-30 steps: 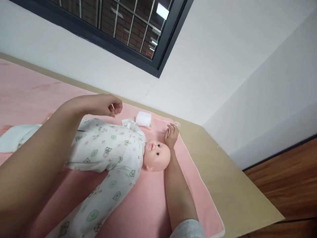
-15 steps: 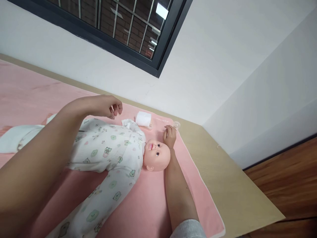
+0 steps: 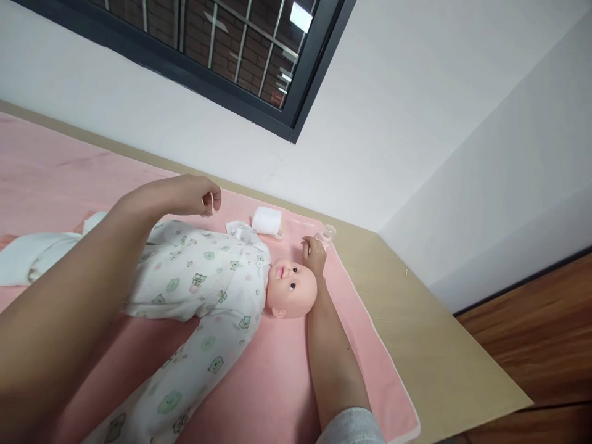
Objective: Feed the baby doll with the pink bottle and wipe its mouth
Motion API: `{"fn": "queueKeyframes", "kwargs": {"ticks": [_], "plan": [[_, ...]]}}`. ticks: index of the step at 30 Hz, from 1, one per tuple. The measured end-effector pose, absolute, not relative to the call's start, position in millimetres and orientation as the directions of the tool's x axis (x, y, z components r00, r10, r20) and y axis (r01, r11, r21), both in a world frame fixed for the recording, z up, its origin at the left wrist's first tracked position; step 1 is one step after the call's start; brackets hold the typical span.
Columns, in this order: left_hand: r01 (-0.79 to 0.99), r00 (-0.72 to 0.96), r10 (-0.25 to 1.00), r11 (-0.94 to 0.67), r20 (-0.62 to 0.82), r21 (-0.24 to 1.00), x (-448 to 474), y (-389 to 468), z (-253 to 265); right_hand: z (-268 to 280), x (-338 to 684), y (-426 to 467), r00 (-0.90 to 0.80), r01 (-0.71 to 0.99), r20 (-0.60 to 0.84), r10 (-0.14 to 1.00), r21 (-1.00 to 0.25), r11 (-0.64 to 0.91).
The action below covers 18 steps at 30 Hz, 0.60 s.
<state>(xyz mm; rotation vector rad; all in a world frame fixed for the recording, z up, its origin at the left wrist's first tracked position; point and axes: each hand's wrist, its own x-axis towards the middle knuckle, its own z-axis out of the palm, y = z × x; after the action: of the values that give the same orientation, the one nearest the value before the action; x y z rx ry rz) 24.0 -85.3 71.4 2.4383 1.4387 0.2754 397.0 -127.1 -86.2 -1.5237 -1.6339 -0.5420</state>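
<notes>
A baby doll point(image 3: 293, 290) in a white sleepsuit with green animal prints point(image 3: 198, 271) lies on its back, its bald head to the right. My left hand point(image 3: 203, 194) hovers above the doll's body, fingers loosely curled and a gap between thumb and fingers, holding nothing I can see. Past the top of the doll's head rests my right hand point(image 3: 315, 254), its fingers loosely bent. A clear pacifier-like piece point(image 3: 327, 234) lies right beside its knuckles; whether they touch is unclear. My right forearm runs alongside the head.
A small white packet or folded cloth point(image 3: 267, 221) lies near the doll's far sleeve. Under everything is a pink mat point(image 3: 272, 376) on a beige tabletop point(image 3: 439, 357). A white wall and a dark-framed window point(image 3: 296, 117) stand behind; wooden panelling point(image 3: 546, 308) is at the right.
My right hand has drawn slightly back from the clear piece, and more of it shows. The left hand has shifted a little left, its fingers curling closer to the thumb. The doll has not moved.
</notes>
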Motion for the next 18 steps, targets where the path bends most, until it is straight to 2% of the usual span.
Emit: {"fn": "queueKeyframes", "kwargs": {"ticks": [18], "plan": [[0.796, 0.536, 0.844, -0.498, -0.020, 0.344, 20.8, -76.6, 64.3, -87.4, 397.8, -126.1, 0.038, 0.962, 0.774, 0.631, -0.200, 0.188]]}}
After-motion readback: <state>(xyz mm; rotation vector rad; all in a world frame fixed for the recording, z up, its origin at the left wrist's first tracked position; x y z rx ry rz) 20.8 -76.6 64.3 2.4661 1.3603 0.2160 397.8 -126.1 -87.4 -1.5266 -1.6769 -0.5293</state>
